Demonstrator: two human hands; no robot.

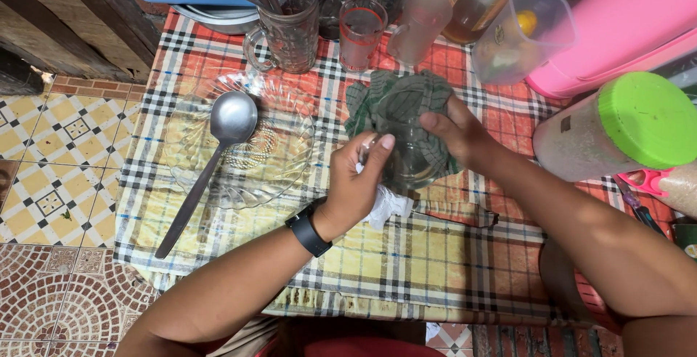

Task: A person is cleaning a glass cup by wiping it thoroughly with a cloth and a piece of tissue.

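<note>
1. The clear drinking glass [408, 155] sits near the centre of the checked table [377, 255], held just above the cloth cover; the left hand [357, 183] closes on its rim at about 9 o'clock, thumb up on the lip, with a bit of white tissue [386, 206] bunched under the palm.
2. The right hand [456, 133] wraps a green checked cloth [396, 101] over the far side of the glass at 1 o'clock, fingers curled shut on cloth and glass together.
3. Judged by look, the glass is light, stiff and breakable, and smooth enough to slip; the cloth is soft and gives a surer hold; the wall just below the rim seems the safest place to hold.
4. At 9 o'clock from the glass lies a clear patterned glass plate [243, 150] with a long metal ladle [218, 150] resting across it.
5. At 12 o'clock stand a glass mug of utensils [290, 26] and a red-banded tumbler [361, 31]; at 3 o'clock lies a green-lidded jar [617, 128]; a black watch [308, 230] bands the left wrist.
</note>
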